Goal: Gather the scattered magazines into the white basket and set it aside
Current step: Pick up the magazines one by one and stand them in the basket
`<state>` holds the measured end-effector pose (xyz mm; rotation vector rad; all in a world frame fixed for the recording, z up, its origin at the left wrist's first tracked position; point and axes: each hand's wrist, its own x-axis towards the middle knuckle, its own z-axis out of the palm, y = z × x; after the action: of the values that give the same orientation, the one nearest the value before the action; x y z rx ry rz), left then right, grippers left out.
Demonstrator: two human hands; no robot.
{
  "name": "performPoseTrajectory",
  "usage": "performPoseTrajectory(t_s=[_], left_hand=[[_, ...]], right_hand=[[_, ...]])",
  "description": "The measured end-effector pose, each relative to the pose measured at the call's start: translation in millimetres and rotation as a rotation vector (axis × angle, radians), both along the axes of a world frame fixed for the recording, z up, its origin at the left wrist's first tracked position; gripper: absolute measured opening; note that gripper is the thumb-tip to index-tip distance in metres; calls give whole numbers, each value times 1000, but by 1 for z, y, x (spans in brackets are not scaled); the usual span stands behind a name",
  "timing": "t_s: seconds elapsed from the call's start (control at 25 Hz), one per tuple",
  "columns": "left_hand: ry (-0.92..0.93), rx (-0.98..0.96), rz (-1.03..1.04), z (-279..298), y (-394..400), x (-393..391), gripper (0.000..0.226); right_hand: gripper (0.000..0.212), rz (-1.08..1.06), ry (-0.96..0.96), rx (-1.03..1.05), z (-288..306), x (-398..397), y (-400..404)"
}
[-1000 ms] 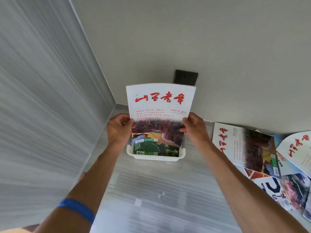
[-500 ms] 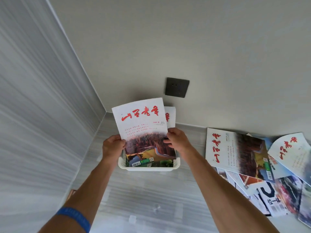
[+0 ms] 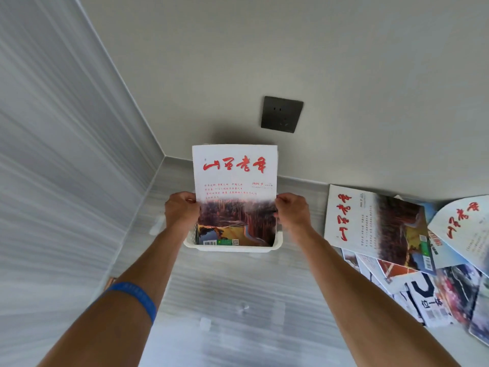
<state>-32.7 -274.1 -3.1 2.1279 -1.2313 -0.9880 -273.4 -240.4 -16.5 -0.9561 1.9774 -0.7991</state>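
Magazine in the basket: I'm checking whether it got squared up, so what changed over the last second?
The magazine, tilted left half a second ago, is upright again in the basket, hiding the one behind. Left hand and right hand still grip its sides. The pile lies unmoved.

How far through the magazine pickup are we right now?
Early stage. Done: the white basket already holds at least one magazine standing behind the front one. In hand: the left hand and right hand grip the side edges of a magazine, upright with its bottom inside the basket. Left: the scattered magazines on the floor to the right, then setting the basket aside.
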Motion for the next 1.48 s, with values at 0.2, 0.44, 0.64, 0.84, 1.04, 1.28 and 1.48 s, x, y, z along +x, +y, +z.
performPoseTrajectory(t_s=[0.2,0.44,0.64,0.84,1.04,1.28,1.48], left_hand=[[-193,-344,-118,0,36,-26,22],[75,-346,-405,-23,92,-151,18],[180,-240,-504,-46,153,-210,29],[144,-125,-454,-50,179,-228,26],[113,-5,-404,-47,200,-230,22],[110,427,-458,-78,227,-221,17],[434,558,-69,-73,232,-253,6]], right_hand=[[21,332,419,-133,13,-45,53],[53,391,855,318,-37,-158,131],[64,347,989,456,-64,-209,156],[19,526,1139,96,-56,-203,159],[54,771,1133,196,-53,-169,211],[75,710,1024,350,-70,-161,232],[49,1169,989,150,-56,-147,274]])
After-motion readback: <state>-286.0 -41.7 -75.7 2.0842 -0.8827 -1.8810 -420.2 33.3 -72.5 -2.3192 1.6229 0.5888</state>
